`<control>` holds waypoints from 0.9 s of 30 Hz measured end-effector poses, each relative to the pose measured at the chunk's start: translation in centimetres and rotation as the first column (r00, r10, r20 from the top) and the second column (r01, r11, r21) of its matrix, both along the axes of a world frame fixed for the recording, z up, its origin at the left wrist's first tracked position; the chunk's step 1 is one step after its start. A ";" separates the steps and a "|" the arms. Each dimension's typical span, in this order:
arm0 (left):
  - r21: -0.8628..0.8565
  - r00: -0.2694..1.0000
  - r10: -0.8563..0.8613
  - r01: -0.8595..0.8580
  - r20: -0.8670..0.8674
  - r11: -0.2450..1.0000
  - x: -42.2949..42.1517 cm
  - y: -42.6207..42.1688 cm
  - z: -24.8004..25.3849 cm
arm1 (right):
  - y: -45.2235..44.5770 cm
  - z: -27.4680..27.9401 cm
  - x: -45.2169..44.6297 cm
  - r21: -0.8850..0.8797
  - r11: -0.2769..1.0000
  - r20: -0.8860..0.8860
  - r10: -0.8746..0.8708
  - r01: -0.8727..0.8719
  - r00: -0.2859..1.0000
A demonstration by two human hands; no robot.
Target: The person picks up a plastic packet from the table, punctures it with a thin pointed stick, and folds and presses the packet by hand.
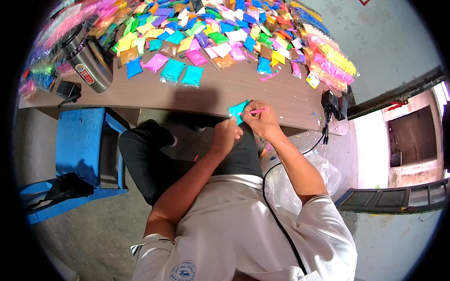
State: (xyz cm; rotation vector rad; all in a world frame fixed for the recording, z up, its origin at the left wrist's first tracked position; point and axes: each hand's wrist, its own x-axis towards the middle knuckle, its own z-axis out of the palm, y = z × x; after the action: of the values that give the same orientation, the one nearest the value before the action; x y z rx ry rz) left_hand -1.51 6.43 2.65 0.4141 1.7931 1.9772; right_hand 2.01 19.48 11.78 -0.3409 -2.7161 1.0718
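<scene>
A small teal packet is held just off the front edge of the table, above my lap. My left hand grips its lower left side between thumb and fingers. On the packet's right is my right hand, with its fingers closed around a thin pink stick. One end of the stick points towards the packet; whether it touches it is hidden by my fingers. Across the table lies a heap of small packets in many colours. Two more teal packets lie at its near edge.
A steel flask stands at the table's left, near a black adapter. Black power adapters with cables sit at the right edge. A blue stool is on my left, a clear plastic bag on my right.
</scene>
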 end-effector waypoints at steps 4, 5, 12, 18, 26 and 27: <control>-0.014 1.000 0.008 -0.008 -0.008 1.000 0.1 0.0 0.3 | 0.4 -0.3 -0.2 0.109 0.992 -0.038 0.068 -0.064 0.997; -0.014 1.000 0.007 -0.007 -0.007 1.000 0.1 -0.1 0.3 | 0.5 -0.2 -0.2 0.194 0.974 -0.067 0.132 -0.117 0.989; 0.002 1.000 -0.010 0.010 0.027 1.000 0.1 0.2 -0.4 | 0.4 0.9 -0.3 0.194 0.961 0.007 0.198 -0.196 0.980; 0.000 1.000 -0.017 0.017 0.015 1.000 0.1 -0.1 0.0 | 0.5 1.2 0.3 -0.044 0.989 0.056 0.140 -0.138 0.989; -0.025 1.000 -0.025 0.025 0.004 0.999 0.0 -0.4 0.2 | -0.1 0.1 0.7 0.243 0.959 -0.223 0.205 -0.150 0.953; -0.020 0.999 -0.028 0.029 0.018 0.999 0.1 -0.4 0.2 | -0.2 0.1 0.5 0.243 0.958 -0.224 0.205 -0.149 0.953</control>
State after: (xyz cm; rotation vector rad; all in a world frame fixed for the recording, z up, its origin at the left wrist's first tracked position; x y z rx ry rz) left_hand -1.45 6.06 2.84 0.4125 1.7848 1.9363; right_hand 2.53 19.32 11.84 0.0728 -2.6399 0.7747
